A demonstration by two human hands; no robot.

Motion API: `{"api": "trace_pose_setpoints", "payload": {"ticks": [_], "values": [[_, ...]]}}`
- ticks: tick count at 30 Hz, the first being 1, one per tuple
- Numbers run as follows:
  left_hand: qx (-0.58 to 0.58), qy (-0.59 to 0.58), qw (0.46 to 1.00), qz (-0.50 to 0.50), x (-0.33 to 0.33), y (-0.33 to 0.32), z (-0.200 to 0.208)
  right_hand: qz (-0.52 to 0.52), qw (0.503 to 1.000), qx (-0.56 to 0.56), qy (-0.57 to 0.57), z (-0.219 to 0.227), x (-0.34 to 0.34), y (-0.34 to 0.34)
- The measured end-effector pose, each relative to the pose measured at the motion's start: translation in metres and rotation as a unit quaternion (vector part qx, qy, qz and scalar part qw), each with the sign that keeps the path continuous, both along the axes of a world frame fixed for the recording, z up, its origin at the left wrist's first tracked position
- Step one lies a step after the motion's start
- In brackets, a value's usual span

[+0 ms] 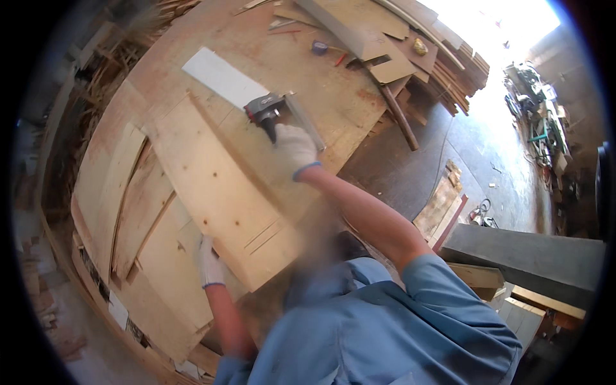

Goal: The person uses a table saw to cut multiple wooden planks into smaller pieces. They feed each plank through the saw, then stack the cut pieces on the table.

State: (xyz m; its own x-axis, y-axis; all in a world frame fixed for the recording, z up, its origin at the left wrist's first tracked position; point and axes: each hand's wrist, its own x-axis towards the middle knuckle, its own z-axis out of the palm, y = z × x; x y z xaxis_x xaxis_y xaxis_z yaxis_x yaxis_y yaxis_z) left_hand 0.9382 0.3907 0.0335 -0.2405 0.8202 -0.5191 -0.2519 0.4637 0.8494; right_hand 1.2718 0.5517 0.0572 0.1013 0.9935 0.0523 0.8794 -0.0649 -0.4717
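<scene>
My right hand [296, 145], in a white glove with a blue cuff, is closed around the handle of a black and red nail gun [262, 108]. The tool is over the table beside the end of a white strip-shaped panel [221, 76]. A long, pale wooden board [208, 176] with dark knots and a few thin parallel slits near its closer end lies across the table in front of me. At its left edge is my gloved left hand [210, 263], fingers closed against the board's side. Part of those fingers is blurred.
Loose plywood sheets [144, 202] overlap on the left of the worktable [346, 122]. Cardboard pieces [378, 48], a tape measure [319, 47] and stacked wood strips [449, 90] occupy the far right. A grey beam [526, 256] juts in at right. Scrap wood [106, 70] is heaped beyond the left edge.
</scene>
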Motion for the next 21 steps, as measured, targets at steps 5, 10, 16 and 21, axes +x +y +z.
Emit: {"api": "trace_pose_setpoints", "payload": {"ticks": [5, 10, 16, 21], "values": [[0.069, 0.295, 0.952, 0.037, 0.027, 0.004, 0.041, -0.047, 0.996, -0.065, -0.024, -0.022, -0.014, 0.038], [0.079, 0.117, 0.990, 0.011, 0.114, 0.031, 0.066, -0.002, 0.978, -0.162, 0.134, 0.011, 0.025, 0.053], [-0.007, -0.131, 0.991, -0.033, 0.247, 0.098, 0.061, 0.044, 0.914, -0.201, 0.349, 0.107, 0.155, 0.014], [0.009, -0.166, 0.965, -0.201, 0.403, 0.194, -0.008, -0.014, 0.909, -0.086, 0.409, 0.130, 0.294, 0.000]]}}
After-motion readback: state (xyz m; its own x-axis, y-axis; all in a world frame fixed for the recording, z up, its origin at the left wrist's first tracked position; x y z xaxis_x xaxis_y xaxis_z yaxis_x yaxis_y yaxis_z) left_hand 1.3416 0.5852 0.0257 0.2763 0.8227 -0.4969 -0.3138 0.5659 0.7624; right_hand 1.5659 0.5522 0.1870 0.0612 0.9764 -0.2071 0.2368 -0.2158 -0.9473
